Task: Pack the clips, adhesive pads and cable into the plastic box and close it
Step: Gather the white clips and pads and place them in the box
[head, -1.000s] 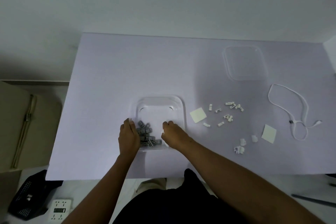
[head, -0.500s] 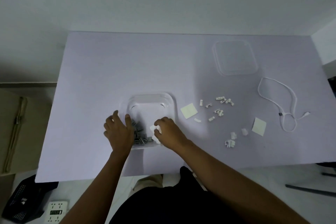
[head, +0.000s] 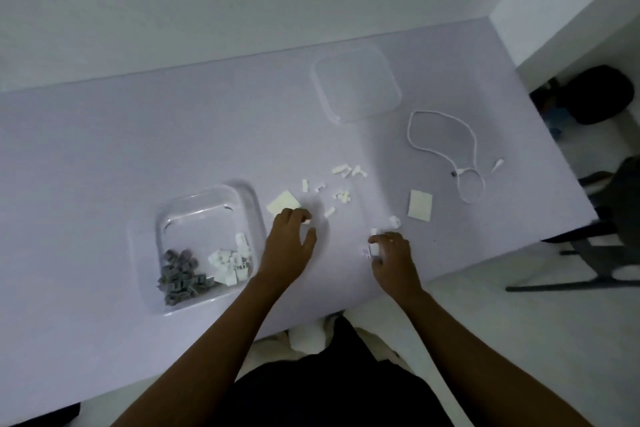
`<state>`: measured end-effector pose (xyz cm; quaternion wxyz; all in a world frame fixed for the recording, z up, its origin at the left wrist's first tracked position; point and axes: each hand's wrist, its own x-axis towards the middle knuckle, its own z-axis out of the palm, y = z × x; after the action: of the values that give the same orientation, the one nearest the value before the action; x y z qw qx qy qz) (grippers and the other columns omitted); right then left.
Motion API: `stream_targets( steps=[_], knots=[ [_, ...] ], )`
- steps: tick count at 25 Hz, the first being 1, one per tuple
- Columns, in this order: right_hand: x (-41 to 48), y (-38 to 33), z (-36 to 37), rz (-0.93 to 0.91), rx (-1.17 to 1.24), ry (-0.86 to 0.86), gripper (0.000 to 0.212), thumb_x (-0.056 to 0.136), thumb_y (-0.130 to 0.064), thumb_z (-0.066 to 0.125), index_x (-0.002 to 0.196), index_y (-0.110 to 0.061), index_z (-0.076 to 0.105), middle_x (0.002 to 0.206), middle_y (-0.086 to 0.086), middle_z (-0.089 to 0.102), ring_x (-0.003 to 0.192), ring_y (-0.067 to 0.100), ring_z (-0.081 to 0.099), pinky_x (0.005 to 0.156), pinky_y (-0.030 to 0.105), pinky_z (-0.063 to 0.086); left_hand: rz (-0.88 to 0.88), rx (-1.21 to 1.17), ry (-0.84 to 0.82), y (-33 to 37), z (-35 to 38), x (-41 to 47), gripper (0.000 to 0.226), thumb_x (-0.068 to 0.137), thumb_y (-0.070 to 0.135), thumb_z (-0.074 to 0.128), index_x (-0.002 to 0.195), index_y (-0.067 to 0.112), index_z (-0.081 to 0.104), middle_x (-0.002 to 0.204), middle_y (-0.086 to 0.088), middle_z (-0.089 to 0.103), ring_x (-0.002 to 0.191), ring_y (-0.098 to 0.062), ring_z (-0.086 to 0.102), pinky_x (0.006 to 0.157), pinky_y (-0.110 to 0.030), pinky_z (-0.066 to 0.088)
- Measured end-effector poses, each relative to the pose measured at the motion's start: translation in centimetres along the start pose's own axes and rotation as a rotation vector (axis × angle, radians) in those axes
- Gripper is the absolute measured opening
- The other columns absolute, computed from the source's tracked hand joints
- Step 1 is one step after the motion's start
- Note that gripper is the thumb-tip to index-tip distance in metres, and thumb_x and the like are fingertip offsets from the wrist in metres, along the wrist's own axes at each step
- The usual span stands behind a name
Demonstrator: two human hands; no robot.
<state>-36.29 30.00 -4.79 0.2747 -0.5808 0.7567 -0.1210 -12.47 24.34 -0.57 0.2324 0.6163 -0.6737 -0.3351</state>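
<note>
The head camera looked down on a pale purple table. Nearest to the person, the clear plastic box sat open on the table, and it is the landmark for everything else here. In the near part of the box lay a pile of small grey clips. Touching that pile, on its right, was a pile of small white clips.

Just right of the box was the left hand. Its fingers were curled down, and the fingertips pinched at a tiny white piece on the table. I cannot tell if the piece was really held. Further right of the box, the right hand had its fingers closed around a small white clip. Two more white clips lay just past that hand.

A pale yellow square sticky pad lay flat just right of the box's far corner, partly under the left hand's fingers. A second pale yellow sticky pad lay well to the right of the box, past the right hand. Between the two pads, a bit further away, loose little white clips were scattered.

Far right of the box, the thin white cable lay in a loose loop. Beyond the box and to the right, near the table's far edge, the clear square lid lay flat.
</note>
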Motion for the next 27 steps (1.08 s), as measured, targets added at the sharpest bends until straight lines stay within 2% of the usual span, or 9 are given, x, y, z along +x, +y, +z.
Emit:
stream_targets(
  steps=[4,10,14,16,18,20,23,25,27],
  knots=[
    [0.7,3.0,-0.3,0.023,0.035,-0.057,0.03,0.08,0.004,0.064,0.103,-0.015,0.066,0.115,0.008,0.061,0.111,0.024,0.053,0.094,0.024,0.041,0.021,0.065,-0.282,2.2,6.7,0.2,0.036,0.09,0.032,0.063,0.122,0.018,0.054,0.121,-0.003,0.056,0.11,-0.02,0.054,0.092,-0.029,0.048],
    [2.4,5.7,-2.9,0.179,0.355,0.024,0.018,0.08,-0.002,0.07,0.087,-0.015,0.061,0.085,0.003,0.065,0.078,0.017,0.061,0.072,0.019,0.049,0.054,0.201,-0.47,4.3,13.0,0.8,0.054,0.08,0.036,0.074,0.128,0.018,0.054,0.123,-0.004,0.056,0.112,-0.023,0.052,0.091,-0.032,0.049],
    [3.7,7.0,-6.5,0.599,1.325,-0.033,0.023,0.091,0.001,0.04,0.095,-0.005,0.063,0.077,0.012,0.063,0.071,0.029,0.066,0.065,0.035,0.054,-0.063,0.109,-0.352,5.3,14.8,2.0,0.025,0.085,0.02,0.068,0.109,0.013,0.064,0.108,-0.007,0.06,0.095,-0.024,0.059,0.081,-0.03,0.049],
    [4.5,7.2,-7.7,0.669,1.511,-0.072,0.025,0.09,-0.005,0.038,0.091,-0.003,0.062,0.071,0.012,0.06,0.066,0.029,0.063,0.064,0.034,0.052,-0.299,-0.094,-0.273,6.3,14.4,2.9,0.013,0.087,0.015,0.061,0.1,0.01,0.063,0.095,-0.008,0.062,0.084,-0.025,0.06,0.072,-0.034,0.051],
    [5.8,7.0,-7.8,0.661,1.355,-0.06,0.022,0.093,-0.016,0.046,0.084,-0.005,0.063,0.069,0.01,0.057,0.061,0.025,0.056,0.059,0.031,0.047,-0.665,-0.443,-0.27,7.0,13.8,4.2,0.016,0.087,0.004,0.048,0.096,0.008,0.061,0.083,-0.013,0.061,0.07,-0.027,0.058,0.058,-0.037,0.051],
    [7.0,6.9,-7.1,0.499,0.904,-0.045,0.02,0.092,-0.026,0.061,0.08,-0.009,0.064,0.07,0.006,0.059,0.061,0.02,0.052,0.057,0.026,0.042,-0.768,-0.509,-0.263,7.4,13.6,4.9,0.021,0.087,0.002,0.041,0.088,0.009,0.061,0.08,-0.014,0.059,0.065,-0.024,0.052,0.053,-0.031,0.042],
    [8.0,6.4,-5.8,0.153,0.378,-0.145,0.02,0.087,-0.024,0.072,0.1,-0.014,0.061,0.083,0.0,0.061,0.071,0.007,0.055,0.063,0.017,0.041,-0.453,-0.04,-0.32,8.4,14.2,4.5,0.021,0.092,0.035,0.053,0.098,0.015,0.055,0.092,-0.007,0.064,0.077,-0.022,0.059,0.066,-0.033,0.048],
    [8.3,6.5,-5.0,0.066,0.251,-0.198,0.025,0.086,-0.018,0.073,0.108,-0.015,0.06,0.094,0.001,0.061,0.078,0.01,0.055,0.068,0.019,0.04,-0.276,0.175,-0.435,8.2,15.2,4.2,0.055,0.084,0.055,0.061,0.121,0.017,0.049,0.106,-0.004,0.063,0.09,-0.023,0.063,0.077,-0.035,0.053],
    [8.6,6.9,-4.8,0.065,0.221,-0.179,0.022,0.086,-0.015,0.072,0.106,-0.012,0.063,0.096,0.001,0.062,0.082,0.011,0.055,0.07,0.018,0.039,-0.238,0.252,-0.485,7.8,15.9,4.2,0.061,0.086,0.051,0.061,0.134,0.02,0.042,0.126,-0.009,0.058,0.104,-0.028,0.062,0.086,-0.037,0.052]
  ],
)
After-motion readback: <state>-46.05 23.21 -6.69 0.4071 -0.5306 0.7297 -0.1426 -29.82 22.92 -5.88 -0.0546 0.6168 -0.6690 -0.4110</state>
